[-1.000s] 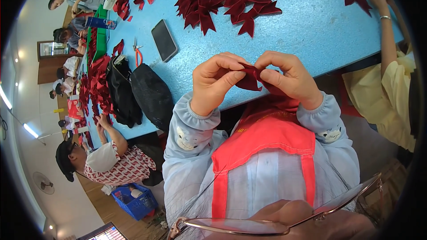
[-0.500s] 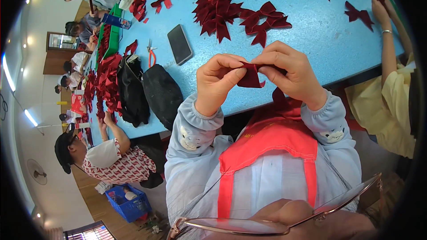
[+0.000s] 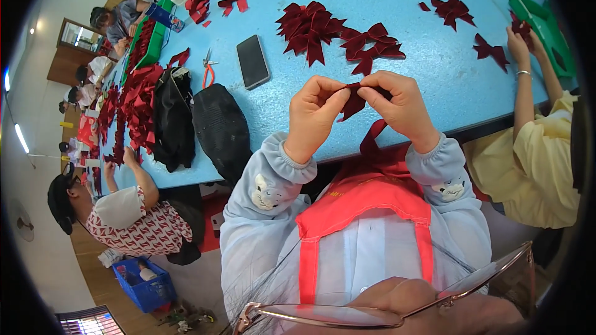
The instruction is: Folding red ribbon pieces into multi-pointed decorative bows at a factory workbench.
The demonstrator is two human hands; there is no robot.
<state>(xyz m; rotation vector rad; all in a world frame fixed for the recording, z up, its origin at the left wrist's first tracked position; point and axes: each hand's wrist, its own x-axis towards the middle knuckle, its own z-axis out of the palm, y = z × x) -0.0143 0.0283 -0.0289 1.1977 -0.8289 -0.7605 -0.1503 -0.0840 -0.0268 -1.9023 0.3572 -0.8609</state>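
Between my two hands, above the table's near edge, is a dark red velvet ribbon (image 3: pixel 354 105). My left hand (image 3: pixel 315 115) pinches one side of it between thumb and fingers. Right beside it, my right hand (image 3: pixel 400 107) grips the other side, its thumb pressed against the folded part. A loose length of ribbon (image 3: pixel 371 139) hangs below my right hand toward my red apron (image 3: pixel 363 195). My fingers hide much of the fold. Just beyond my hands lie a heap of finished-looking velvet bows (image 3: pixel 310 30) and a smaller group of bows (image 3: pixel 371 46).
On the blue table (image 3: pixel 273 121) lie a phone (image 3: pixel 253 62), red-handled pliers (image 3: pixel 209 69), a black pouch (image 3: pixel 221 127) and a black bag (image 3: pixel 174 118). Red ribbons (image 3: pixel 138 105) pile up at left. Green trays (image 3: pixel 540 31) stand at both sides. Co-workers sit left and right; one hand (image 3: pixel 519 46) holds a bow.
The view has shifted slightly. My hands have drawn the ribbon tighter together, and less of its flat face shows between them. More loose ribbon shows hanging below.
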